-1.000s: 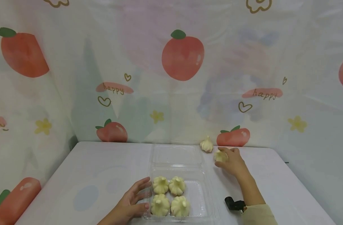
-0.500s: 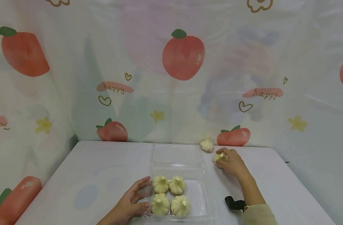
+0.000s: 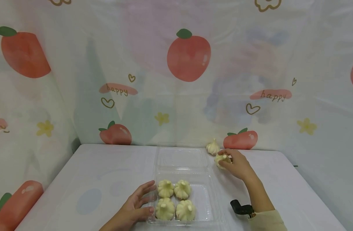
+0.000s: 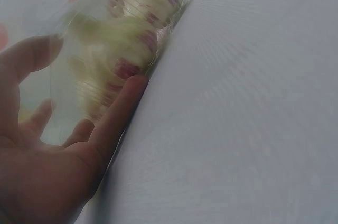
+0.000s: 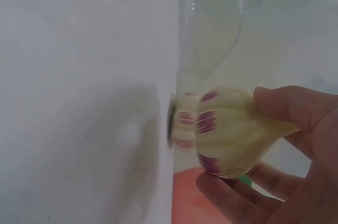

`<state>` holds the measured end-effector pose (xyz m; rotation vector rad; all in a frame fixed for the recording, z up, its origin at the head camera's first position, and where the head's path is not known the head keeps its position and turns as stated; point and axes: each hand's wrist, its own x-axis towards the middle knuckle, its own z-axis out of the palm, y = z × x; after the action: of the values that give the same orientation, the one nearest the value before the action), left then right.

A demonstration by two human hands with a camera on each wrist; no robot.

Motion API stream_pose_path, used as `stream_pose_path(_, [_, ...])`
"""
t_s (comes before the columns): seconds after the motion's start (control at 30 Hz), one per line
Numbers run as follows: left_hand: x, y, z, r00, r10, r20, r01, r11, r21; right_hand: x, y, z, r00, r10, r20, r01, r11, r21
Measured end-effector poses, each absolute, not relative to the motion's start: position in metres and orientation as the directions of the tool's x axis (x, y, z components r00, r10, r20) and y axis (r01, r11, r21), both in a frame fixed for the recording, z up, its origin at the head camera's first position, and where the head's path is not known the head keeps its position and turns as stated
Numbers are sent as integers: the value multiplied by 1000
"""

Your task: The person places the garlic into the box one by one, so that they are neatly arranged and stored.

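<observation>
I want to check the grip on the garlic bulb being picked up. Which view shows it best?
The right wrist view: the garlic bulb fills it, pinched by the right hand. The head view shows it small; the left wrist view misses it.

Soft even light, blurry wrist views

A white table (image 3: 101,179) stands against a draped plastic backdrop (image 3: 176,96) — pale, printed with red peaches, yellow flowers, hearts and "happy" — which wraps round the table's left and right sides.
</observation>
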<state>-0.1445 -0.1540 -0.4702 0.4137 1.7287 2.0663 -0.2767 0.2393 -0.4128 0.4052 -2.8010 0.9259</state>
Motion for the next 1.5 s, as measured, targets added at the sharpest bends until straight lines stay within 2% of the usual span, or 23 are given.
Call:
stream_pose_path(0.57, [-146, -153, -471, -873, 481, -78, -164, -140, 976, -264, 227, -390, -944, -242, 224, -328, 743, -583])
stream_pose_path(0.87, [-146, -154, -470, -873, 483, -71, -155, -136, 979, -255, 219, -379, -928, -284, 240, -372, 726, -579])
stream_pose_path(1.5, [-146, -154, -472, -868, 492, -67, -142, -118, 983, -242, 209, -363, -926, -301, 226, -377, 722, -581])
